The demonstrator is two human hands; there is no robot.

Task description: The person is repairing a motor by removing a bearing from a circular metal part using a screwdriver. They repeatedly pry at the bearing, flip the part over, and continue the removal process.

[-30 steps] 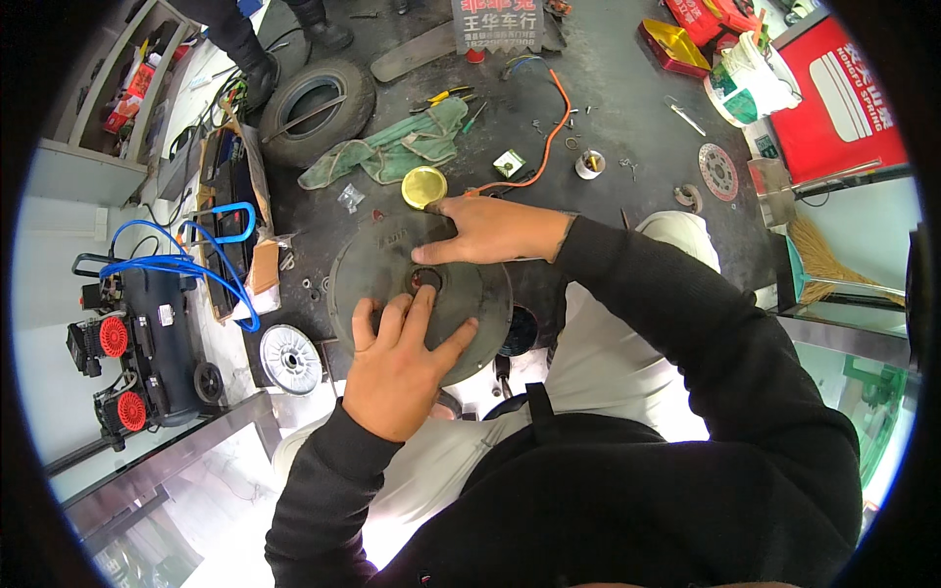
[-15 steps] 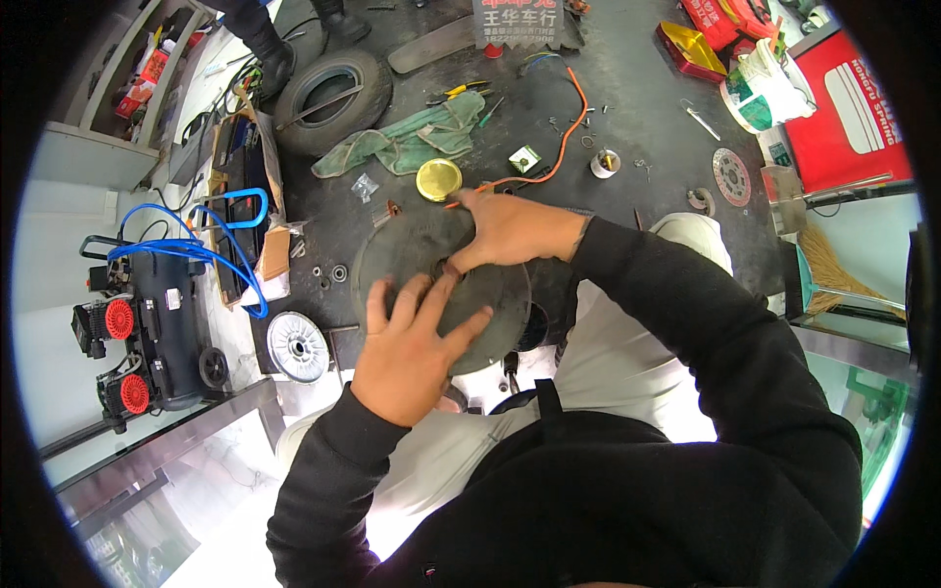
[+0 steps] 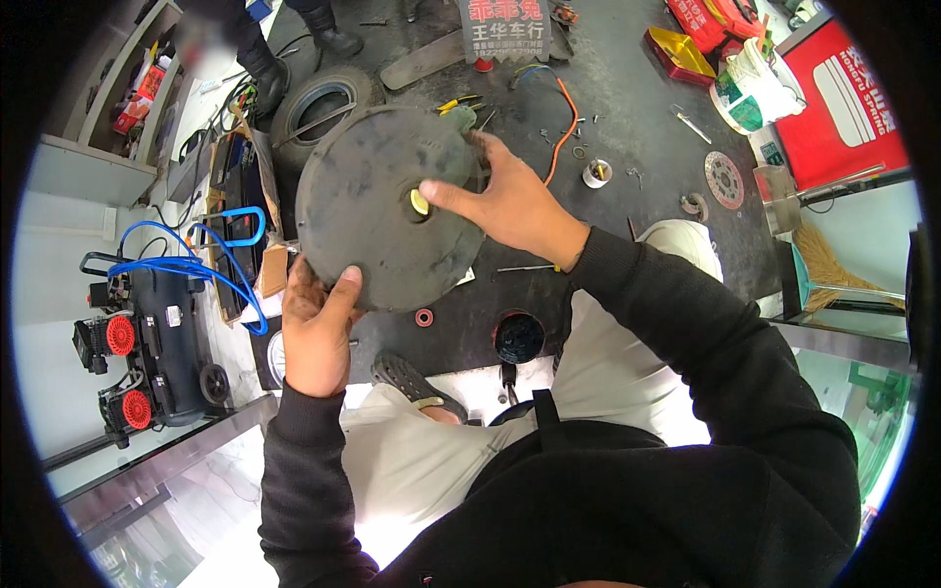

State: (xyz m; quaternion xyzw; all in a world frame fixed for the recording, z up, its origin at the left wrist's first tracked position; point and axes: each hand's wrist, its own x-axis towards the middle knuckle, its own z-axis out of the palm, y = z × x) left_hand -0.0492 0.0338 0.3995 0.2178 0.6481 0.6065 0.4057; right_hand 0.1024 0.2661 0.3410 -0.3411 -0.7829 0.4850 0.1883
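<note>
A large dark grey round disc (image 3: 377, 230) with a hole near its middle is held up in front of me. At its near left edge, my left hand (image 3: 319, 328) grips the rim, thumb on the face and fingers underneath. My right hand (image 3: 510, 196) holds the far right side; its thumb reaches across the face to the hole and its fingers go behind the rim. Something yellow (image 3: 420, 202) shows in the hole. A small red ring (image 3: 424, 318) lies below the disc, and a black round container (image 3: 520, 336) stands right of that.
Behind the disc lies a tyre (image 3: 358, 83). An orange cable (image 3: 570, 113), a small white cup (image 3: 597, 173) and a perforated brake disc (image 3: 725, 180) are on the right. An air compressor (image 3: 162, 333) with blue hose stands at left. Another person's boots (image 3: 328, 29) are at the far left.
The disc has been raised and shifted left and away, now hiding most of the green cloth. My left hand moved from its face to its rim. The red ring and black container have come into view.
</note>
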